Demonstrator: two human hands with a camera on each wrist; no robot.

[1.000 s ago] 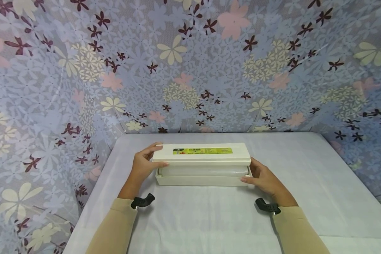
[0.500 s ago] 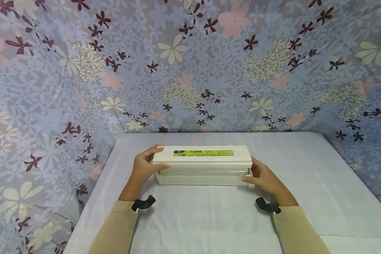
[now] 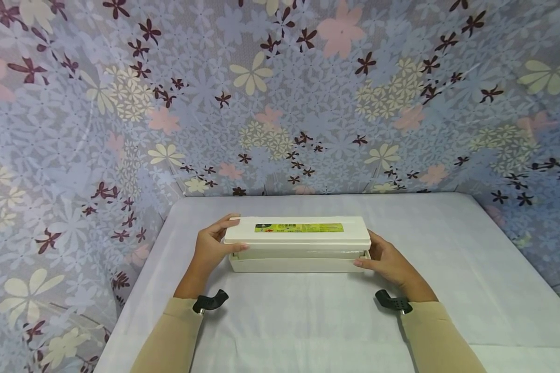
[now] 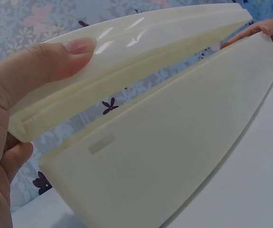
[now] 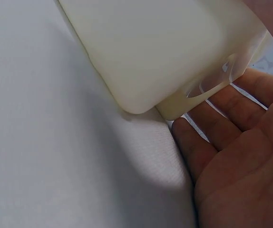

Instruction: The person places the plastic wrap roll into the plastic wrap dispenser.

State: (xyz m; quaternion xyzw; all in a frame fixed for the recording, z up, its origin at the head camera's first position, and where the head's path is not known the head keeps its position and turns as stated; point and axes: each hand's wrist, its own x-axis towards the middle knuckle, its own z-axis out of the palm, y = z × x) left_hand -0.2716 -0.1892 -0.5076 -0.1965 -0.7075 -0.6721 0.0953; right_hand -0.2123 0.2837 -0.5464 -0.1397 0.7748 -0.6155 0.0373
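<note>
A long white plastic cling film box stands on the table, its lid [image 3: 298, 238] raised a little above its base [image 3: 294, 266]. The lid bears a green and yellow label [image 3: 298, 228]. Through the narrow gap, a strip of the pale roll [image 3: 303, 254] shows in the head view. My left hand [image 3: 213, 241] pinches the left end of the lid, thumb [image 4: 60, 59] in front. At the right end, my right hand [image 3: 388, 259] grips the base, thumb at the front corner. In the right wrist view its fingers [image 5: 222, 114] lie against the end wall.
A pale cloth covers the table [image 3: 308, 321]. Flower-patterned fabric [image 3: 280, 103] hangs behind the table and along both sides. A black curved mount [image 3: 210, 301] sits at my left wrist and another mount [image 3: 393, 302] at my right.
The lid has come down toward the base in my left hand, and the gap showing the roll has narrowed. My right hand and the base have stayed in place.
</note>
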